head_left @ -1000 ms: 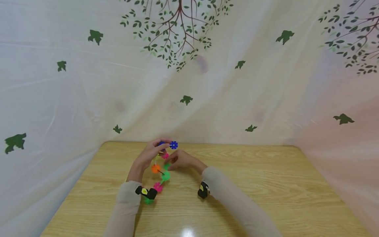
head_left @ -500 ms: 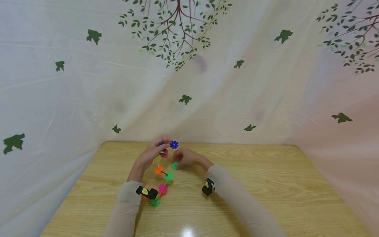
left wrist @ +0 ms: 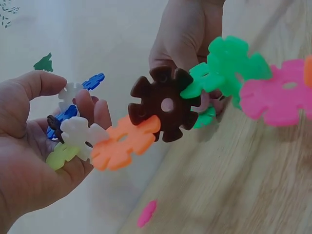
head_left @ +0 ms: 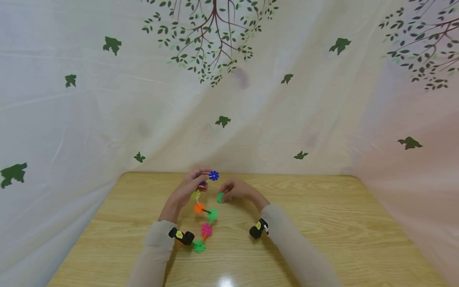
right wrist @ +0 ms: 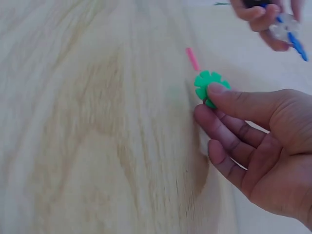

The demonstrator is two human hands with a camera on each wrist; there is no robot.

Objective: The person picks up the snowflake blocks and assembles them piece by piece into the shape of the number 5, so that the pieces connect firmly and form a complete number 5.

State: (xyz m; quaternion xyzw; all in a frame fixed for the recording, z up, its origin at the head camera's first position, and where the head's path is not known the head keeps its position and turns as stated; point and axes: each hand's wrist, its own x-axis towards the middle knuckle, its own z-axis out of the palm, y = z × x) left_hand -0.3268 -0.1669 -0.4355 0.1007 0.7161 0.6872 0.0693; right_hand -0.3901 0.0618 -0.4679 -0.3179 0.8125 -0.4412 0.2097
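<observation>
My left hand [head_left: 188, 186] pinches the upper end of a chain of flower-shaped interlocking discs, by a white disc [left wrist: 69, 96] with a blue disc [head_left: 214, 175] beyond it. Below the grip, the chain runs through a yellow disc [left wrist: 62, 155], an orange disc [head_left: 199, 208], a brown disc [left wrist: 167, 105], a green disc [head_left: 212, 215] and a pink disc [head_left: 206, 229], down to another green disc [head_left: 199, 246]. To the right, my right hand [head_left: 237, 189] pinches a loose green disc [right wrist: 204, 86] between thumb and forefinger, apart from the chain.
A loose pink disc [left wrist: 147, 213] lies on the wooden table [head_left: 322, 223] near its far edge. Behind the table hangs a pale cloth [head_left: 251, 139] with printed branches and green birds. The left wrist camera [head_left: 182, 236] partly covers the chain's lower end.
My right hand has gathered the loose green disc into its fingers and moved right with it, away from the chain. The lower part of the chain has swung right; my left hand keeps its grip.
</observation>
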